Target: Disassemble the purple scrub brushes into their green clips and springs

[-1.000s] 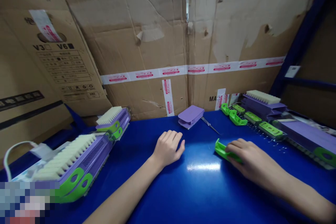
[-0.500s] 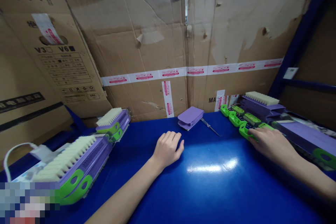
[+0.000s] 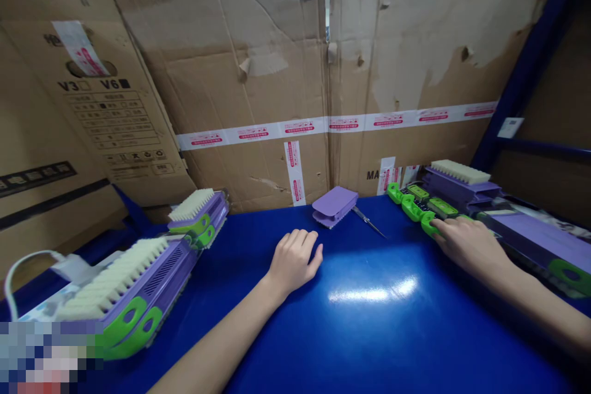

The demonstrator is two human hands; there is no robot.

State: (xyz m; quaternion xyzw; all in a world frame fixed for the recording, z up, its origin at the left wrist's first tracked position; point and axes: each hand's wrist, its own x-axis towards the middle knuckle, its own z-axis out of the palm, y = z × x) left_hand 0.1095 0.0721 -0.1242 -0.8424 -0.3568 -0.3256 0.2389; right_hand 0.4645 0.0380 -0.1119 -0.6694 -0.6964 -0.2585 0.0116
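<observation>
My left hand [image 3: 294, 263] lies palm down on the blue tabletop [image 3: 369, 338]. Its fingers are loosely bent with the thumb apart, and nothing shows in it. Ahead of it sits a purple plate-like piece with a bristly underside [image 3: 335, 204], and beside that lie slim metal tweezers or scissors [image 3: 368, 221]. At the right, my right hand [image 3: 467, 246] is closed over the near end of a row of green and black brush parts [image 3: 410, 207]. Its fingertips are on the nearest green part [image 3: 429, 223], partly hidden by the hand.
Purple brushes with cream bristles [image 3: 115, 277] are stacked at the left, with a smaller stack [image 3: 198, 215] behind. More purple brush pieces [image 3: 457, 181] stand at the right. A white plug with cable [image 3: 74, 268] lies far left. Cardboard sheets [image 3: 258, 86] wall the back.
My right hand has shifted slightly left and up over the green parts. The left hand stays almost still on the tabletop.
</observation>
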